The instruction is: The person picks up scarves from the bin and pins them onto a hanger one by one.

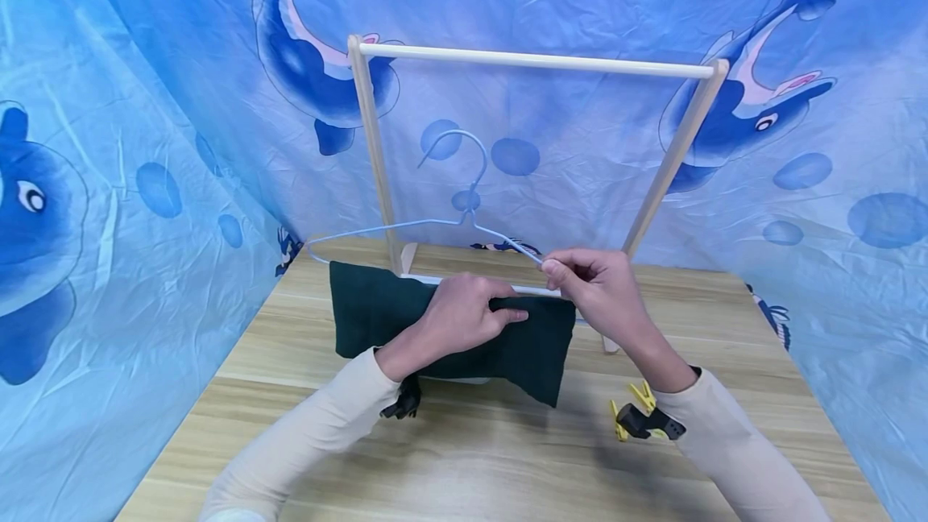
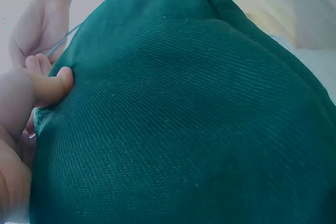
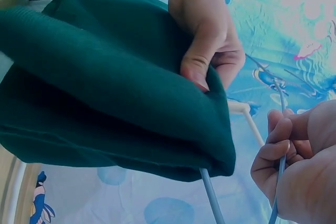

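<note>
Pale sleeves (image 1: 312,433) reach toward a light-blue hanger (image 1: 428,221), where a person's left hand (image 1: 467,312) pinches dark green cloth (image 1: 536,337) folded over the lower bar (image 3: 211,195) and the right hand (image 1: 598,288) pinches the hanger's right shoulder. The right-wrist view shows that bar entering the cloth's open fold, which the head view hides; the left-wrist view reveals ribbed fabric. Only the head view frames the whole rack (image 1: 536,60) behind the hanger. Yellow clips (image 1: 619,423) lie to the hanger's near right.

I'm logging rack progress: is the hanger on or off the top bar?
Off: its hook shows apart from the top bar, and the right hand holds the hanger.
</note>
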### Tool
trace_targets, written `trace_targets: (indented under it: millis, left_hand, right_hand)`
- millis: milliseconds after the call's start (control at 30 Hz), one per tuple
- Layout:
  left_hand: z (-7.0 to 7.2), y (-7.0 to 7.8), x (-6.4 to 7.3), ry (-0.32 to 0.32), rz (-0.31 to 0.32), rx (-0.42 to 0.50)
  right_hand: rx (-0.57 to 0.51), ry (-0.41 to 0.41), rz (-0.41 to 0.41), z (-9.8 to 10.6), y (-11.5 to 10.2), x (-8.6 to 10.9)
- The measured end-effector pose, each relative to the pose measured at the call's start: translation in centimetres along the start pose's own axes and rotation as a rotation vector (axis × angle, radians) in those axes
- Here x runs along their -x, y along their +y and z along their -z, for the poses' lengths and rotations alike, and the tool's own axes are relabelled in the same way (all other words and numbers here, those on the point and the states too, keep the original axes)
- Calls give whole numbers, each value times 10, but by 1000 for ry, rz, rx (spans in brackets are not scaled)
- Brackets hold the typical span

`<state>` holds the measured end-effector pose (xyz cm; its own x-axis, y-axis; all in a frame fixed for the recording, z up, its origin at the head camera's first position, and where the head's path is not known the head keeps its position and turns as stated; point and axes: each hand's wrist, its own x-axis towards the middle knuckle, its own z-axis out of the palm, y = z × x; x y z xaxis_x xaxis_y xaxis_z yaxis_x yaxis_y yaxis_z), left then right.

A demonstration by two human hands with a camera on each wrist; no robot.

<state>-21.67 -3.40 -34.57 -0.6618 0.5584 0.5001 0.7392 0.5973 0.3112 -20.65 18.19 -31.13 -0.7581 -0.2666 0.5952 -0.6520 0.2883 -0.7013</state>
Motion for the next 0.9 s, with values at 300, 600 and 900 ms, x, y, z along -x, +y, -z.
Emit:
trace_targets:
  millis: [300, 600, 900]
  left_hand:
    - [4, 2, -3, -134, -125, -14]
    - [12, -8, 4, -189, -70, -207]
    - [12, -14, 6, -195, 17, -250]
  right_hand:
    - [-10, -1, 1, 0, -1, -2]
    - [-24, 21, -29, 5, -1, -4]
    - [-23, 21, -36, 6, -1, -4]
